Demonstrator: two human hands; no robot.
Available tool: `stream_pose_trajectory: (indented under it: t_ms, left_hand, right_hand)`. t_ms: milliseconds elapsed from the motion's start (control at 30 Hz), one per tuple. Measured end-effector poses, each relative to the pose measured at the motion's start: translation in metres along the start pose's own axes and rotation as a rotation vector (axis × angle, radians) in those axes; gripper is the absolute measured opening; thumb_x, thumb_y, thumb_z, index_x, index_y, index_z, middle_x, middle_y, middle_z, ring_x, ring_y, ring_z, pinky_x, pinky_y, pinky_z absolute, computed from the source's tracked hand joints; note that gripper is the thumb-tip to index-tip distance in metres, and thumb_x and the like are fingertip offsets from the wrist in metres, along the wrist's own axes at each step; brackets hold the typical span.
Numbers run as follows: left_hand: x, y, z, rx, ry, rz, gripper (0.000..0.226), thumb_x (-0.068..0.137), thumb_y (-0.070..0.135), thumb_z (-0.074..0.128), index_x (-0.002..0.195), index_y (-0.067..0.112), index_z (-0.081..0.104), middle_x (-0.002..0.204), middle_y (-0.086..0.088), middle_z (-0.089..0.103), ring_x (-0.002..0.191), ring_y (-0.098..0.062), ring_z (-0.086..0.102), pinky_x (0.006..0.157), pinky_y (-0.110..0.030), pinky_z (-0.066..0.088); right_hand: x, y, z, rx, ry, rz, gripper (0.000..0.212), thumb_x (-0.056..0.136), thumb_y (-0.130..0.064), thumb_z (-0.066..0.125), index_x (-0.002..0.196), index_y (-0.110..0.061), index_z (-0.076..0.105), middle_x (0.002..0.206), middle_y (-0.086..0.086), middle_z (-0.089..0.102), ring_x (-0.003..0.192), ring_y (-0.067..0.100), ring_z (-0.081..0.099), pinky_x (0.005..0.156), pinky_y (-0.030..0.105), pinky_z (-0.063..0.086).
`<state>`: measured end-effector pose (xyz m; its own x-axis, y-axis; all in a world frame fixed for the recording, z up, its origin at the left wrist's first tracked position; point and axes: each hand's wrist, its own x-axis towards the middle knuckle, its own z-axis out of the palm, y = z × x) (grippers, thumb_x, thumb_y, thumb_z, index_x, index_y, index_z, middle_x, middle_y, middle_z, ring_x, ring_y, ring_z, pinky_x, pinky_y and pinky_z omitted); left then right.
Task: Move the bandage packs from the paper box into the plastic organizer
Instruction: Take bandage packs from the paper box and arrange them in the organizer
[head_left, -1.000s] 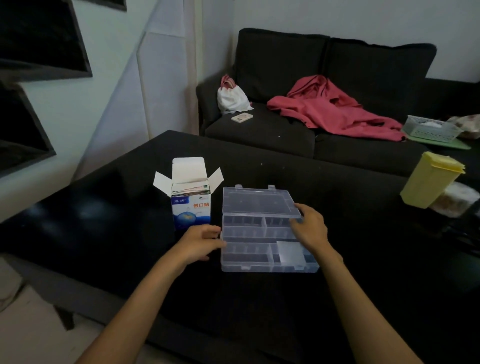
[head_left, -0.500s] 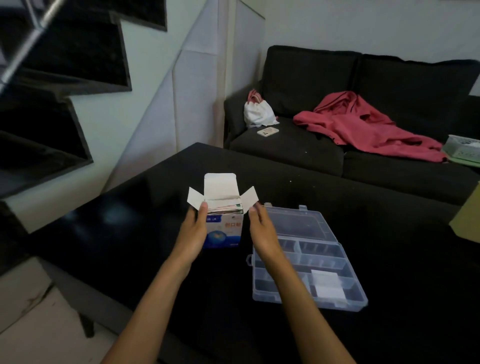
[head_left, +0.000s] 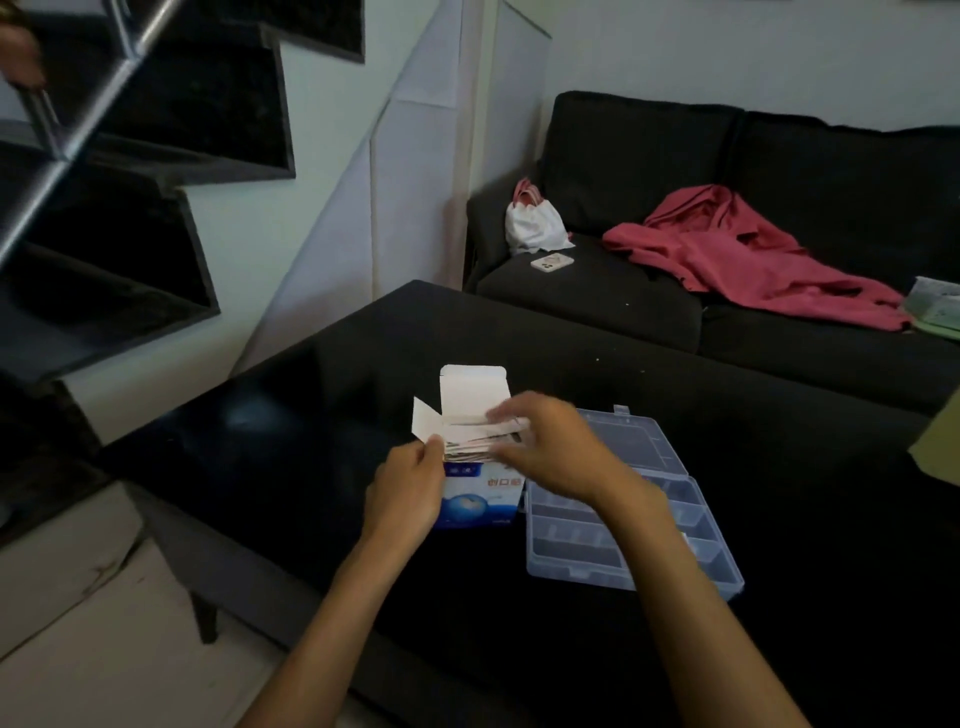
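Note:
A blue and white paper box (head_left: 480, 499) stands upright on the black table (head_left: 727, 415) with its white flaps open. Bandage packs (head_left: 470, 447) stick up out of its top. My left hand (head_left: 408, 488) grips the box's left side near the rim. My right hand (head_left: 550, 447) reaches over the box mouth, fingertips pinching the top of the bandage packs. The clear plastic organizer (head_left: 623, 525) lies open just right of the box, partly behind my right forearm. A white pack lies in one of its near compartments, mostly hidden.
A dark sofa (head_left: 649, 301) behind the table holds a pink garment (head_left: 743, 260), a white bag (head_left: 535, 223) and a phone (head_left: 551, 261). Dark stair treads (head_left: 130, 208) rise at the left. A yellow-green object (head_left: 940, 447) shows at the table's right edge.
Both hands left the organizer and went to the paper box. Now the left hand grips its side, and the right hand has moved over the opening onto the packs. The view shifted left.

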<state>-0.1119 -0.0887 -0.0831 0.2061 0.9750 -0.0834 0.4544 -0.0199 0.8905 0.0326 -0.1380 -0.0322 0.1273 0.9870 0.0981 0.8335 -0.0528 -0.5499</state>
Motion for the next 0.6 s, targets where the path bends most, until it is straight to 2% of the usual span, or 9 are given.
stream_pose_trajectory:
  t_ms: [67, 133, 200, 267, 333, 433, 533, 600]
  left_hand:
    - [0.003, -0.003, -0.003, -0.052, -0.028, -0.021, 0.034, 0.098, 0.034, 0.039, 0.093, 0.014, 0.066, 0.111, -0.012, 0.067, 0.101, -0.031, 0.062, 0.093, -0.043, 0.049]
    - [0.005, -0.006, -0.005, -0.103, -0.047, -0.039, 0.03, 0.097, 0.033, 0.041, 0.079, 0.02, 0.061, 0.111, -0.012, 0.067, 0.102, -0.03, 0.061, 0.094, -0.045, 0.049]
    - [0.005, -0.005, -0.006, -0.124, -0.058, -0.044, 0.029, 0.097, 0.032, 0.042, 0.074, 0.022, 0.057, 0.11, -0.01, 0.066, 0.102, -0.029, 0.061, 0.094, -0.045, 0.049]
    - [0.004, -0.003, -0.007, -0.125, -0.055, -0.047, 0.03, 0.097, 0.032, 0.042, 0.073, 0.023, 0.056, 0.104, -0.007, 0.066, 0.099, -0.026, 0.062, 0.093, -0.045, 0.05]
    - [0.004, -0.002, -0.007, -0.132, -0.065, -0.042, 0.031, 0.097, 0.031, 0.043, 0.072, 0.021, 0.057, 0.097, -0.004, 0.065, 0.096, -0.025, 0.062, 0.092, -0.045, 0.05]
    - [0.001, 0.003, -0.009, -0.086, -0.076, 0.003, 0.032, 0.094, 0.032, 0.044, 0.074, 0.015, 0.063, 0.098, -0.007, 0.068, 0.095, -0.027, 0.063, 0.091, -0.044, 0.05]
    - [-0.005, 0.007, -0.011, 0.036, -0.046, 0.067, 0.037, 0.095, 0.033, 0.043, 0.069, 0.013, 0.059, 0.093, -0.008, 0.068, 0.09, -0.027, 0.064, 0.087, -0.038, 0.049]
    - [-0.009, 0.01, -0.011, 0.081, -0.05, 0.117, 0.037, 0.097, 0.033, 0.042, 0.071, 0.014, 0.06, 0.088, -0.003, 0.067, 0.083, -0.02, 0.064, 0.081, -0.034, 0.047]
  right_hand:
    - [0.004, -0.001, 0.004, -0.125, -0.127, 0.028, 0.04, 0.088, -0.016, 0.064, 0.127, -0.019, 0.057, 0.131, 0.003, 0.055, 0.118, 0.017, 0.052, 0.098, 0.037, 0.047]
    - [0.011, -0.001, 0.001, -0.148, -0.22, 0.032, 0.042, 0.089, -0.013, 0.062, 0.13, -0.019, 0.055, 0.133, 0.006, 0.055, 0.118, 0.019, 0.053, 0.096, 0.035, 0.048]
    - [0.019, -0.004, -0.008, -0.138, -0.337, 0.045, 0.04, 0.092, -0.011, 0.055, 0.132, -0.017, 0.054, 0.138, 0.007, 0.052, 0.122, 0.02, 0.051, 0.095, 0.032, 0.046]
    - [0.024, -0.007, -0.016, -0.153, -0.381, 0.063, 0.039, 0.094, -0.013, 0.053, 0.133, -0.016, 0.052, 0.139, 0.007, 0.05, 0.123, 0.02, 0.05, 0.096, 0.032, 0.044]
    - [0.023, -0.006, -0.015, -0.158, -0.341, 0.074, 0.042, 0.093, -0.018, 0.057, 0.134, -0.015, 0.05, 0.138, 0.007, 0.051, 0.12, 0.018, 0.052, 0.093, 0.029, 0.044]
    - [0.013, 0.003, -0.005, -0.102, -0.217, 0.085, 0.043, 0.091, -0.021, 0.059, 0.134, -0.017, 0.051, 0.132, 0.007, 0.055, 0.106, 0.01, 0.052, 0.078, 0.019, 0.046]
    - [0.005, 0.01, 0.0, -0.072, -0.146, 0.093, 0.045, 0.089, -0.024, 0.062, 0.133, -0.02, 0.052, 0.129, 0.003, 0.057, 0.105, 0.01, 0.052, 0.086, 0.026, 0.047]
    - [0.001, 0.016, 0.0, -0.073, -0.104, 0.099, 0.044, 0.088, -0.026, 0.065, 0.13, -0.022, 0.055, 0.122, 0.0, 0.06, 0.099, 0.009, 0.052, 0.082, 0.025, 0.046]
